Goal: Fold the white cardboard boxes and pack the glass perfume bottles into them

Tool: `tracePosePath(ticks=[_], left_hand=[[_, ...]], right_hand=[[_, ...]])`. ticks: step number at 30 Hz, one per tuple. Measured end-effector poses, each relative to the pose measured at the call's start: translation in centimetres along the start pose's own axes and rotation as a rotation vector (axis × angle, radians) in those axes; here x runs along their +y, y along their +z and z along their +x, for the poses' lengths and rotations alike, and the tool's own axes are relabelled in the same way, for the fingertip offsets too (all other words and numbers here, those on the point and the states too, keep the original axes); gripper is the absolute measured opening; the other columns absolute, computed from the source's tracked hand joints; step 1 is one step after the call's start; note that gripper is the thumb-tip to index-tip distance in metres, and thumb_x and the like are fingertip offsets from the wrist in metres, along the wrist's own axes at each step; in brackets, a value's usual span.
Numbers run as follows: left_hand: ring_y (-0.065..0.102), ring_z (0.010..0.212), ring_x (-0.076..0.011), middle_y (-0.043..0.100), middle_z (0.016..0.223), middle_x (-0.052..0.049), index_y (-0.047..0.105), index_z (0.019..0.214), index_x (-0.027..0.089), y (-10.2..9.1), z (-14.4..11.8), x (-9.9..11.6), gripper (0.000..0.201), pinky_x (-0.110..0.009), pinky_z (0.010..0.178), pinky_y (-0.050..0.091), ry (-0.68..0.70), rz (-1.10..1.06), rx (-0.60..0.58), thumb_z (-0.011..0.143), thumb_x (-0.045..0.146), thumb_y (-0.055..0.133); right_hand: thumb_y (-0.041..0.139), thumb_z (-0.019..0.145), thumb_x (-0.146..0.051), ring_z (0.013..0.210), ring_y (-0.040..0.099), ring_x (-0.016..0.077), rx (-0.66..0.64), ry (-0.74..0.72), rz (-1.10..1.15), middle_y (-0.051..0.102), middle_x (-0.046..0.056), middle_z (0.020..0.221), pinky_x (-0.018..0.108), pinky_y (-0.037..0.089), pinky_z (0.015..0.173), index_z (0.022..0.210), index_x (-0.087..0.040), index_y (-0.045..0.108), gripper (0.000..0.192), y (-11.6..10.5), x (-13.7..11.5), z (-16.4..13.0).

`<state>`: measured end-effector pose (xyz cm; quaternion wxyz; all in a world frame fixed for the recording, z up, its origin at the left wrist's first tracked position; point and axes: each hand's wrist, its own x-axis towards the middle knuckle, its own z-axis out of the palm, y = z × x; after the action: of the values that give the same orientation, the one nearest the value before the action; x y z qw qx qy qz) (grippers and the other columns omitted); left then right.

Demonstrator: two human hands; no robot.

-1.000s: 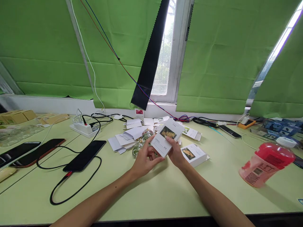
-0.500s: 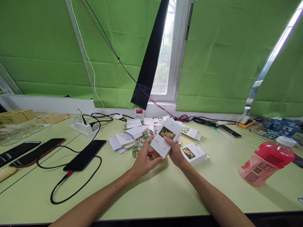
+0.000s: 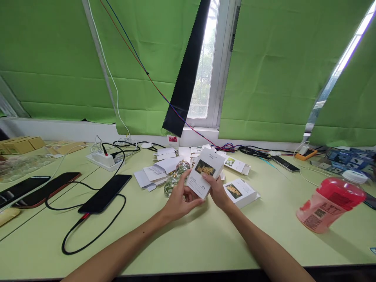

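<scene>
We hold the box [image 3: 205, 172] above the table [image 3: 205, 243], left hand [image 3: 179, 199] and right hand [image 3: 217, 192] both grasping it. Step in hand appears to be assembly; next, keep flaps aligned.

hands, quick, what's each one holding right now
Left hand: closed on the lower end of the white box.
Right hand: closed on the same white box.

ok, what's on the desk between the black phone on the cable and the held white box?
Head view: between the black phone and the white box held by both hands lie a pile of white paper slips and small glass bottles; otherwise bare desk.
</scene>
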<state>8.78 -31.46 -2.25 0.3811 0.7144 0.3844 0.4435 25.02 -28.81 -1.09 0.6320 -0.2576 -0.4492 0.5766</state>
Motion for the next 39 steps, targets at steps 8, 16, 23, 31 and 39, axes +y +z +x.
tracePosePath(ticks=[8,16,23,31,39], left_hand=[[0.055,0.049,-0.0151,0.059,0.060,0.008,0.022,0.160,0.019,-0.4,0.2,-0.7,0.111,-0.025,0.048,0.041,0.008,0.017,-0.021,0.074,0.047,0.087],[0.056,0.052,-0.0128,0.062,0.065,0.007,0.022,0.162,0.021,-0.6,0.5,-0.7,0.106,-0.022,0.050,0.044,0.030,0.054,-0.037,0.077,0.037,0.084],[0.052,0.049,-0.0099,0.061,0.062,0.008,0.023,0.163,0.021,-0.6,0.5,-0.9,0.101,-0.019,0.048,0.040,0.068,0.087,-0.017,0.081,0.033,0.080],[0.044,0.047,-0.0080,0.057,0.055,0.010,0.023,0.165,0.015,-0.3,0.6,-0.8,0.101,-0.018,0.048,0.035,0.103,0.109,0.010,0.080,0.028,0.077],[0.041,0.047,-0.0078,0.054,0.055,0.012,0.016,0.167,0.017,-0.2,0.5,-1.3,0.104,-0.018,0.048,0.034,0.202,0.186,0.075,0.078,0.020,0.071]], right_hand=[[0.092,0.066,-0.039,0.083,0.072,0.0240,-0.021,-0.037,-0.094,0.079,0.003,0.091,0.037,0.061,0.076,0.095,-0.023,0.076,0.037,0.3,0.0,-0.6],[0.087,0.073,-0.029,0.091,0.072,0.0248,-0.185,-0.133,-0.250,0.079,0.003,0.096,0.039,0.062,0.082,0.101,-0.025,0.078,0.029,0.6,-0.2,-1.5],[0.083,0.078,-0.029,0.091,0.072,0.0233,-0.159,-0.212,-0.317,0.077,0.002,0.100,0.038,0.062,0.083,0.110,-0.026,0.072,0.034,0.3,0.3,-1.4],[0.078,0.084,-0.036,0.102,0.071,0.0253,-0.232,-0.416,-0.531,0.073,0.007,0.115,0.040,0.064,0.087,0.134,-0.024,0.059,0.056,-1.0,1.9,-0.4],[0.071,0.083,-0.028,0.104,0.070,0.0247,-0.224,-0.559,-0.727,0.067,0.010,0.127,0.041,0.063,0.089,0.146,-0.025,0.044,0.069,0.3,0.4,-0.9]])
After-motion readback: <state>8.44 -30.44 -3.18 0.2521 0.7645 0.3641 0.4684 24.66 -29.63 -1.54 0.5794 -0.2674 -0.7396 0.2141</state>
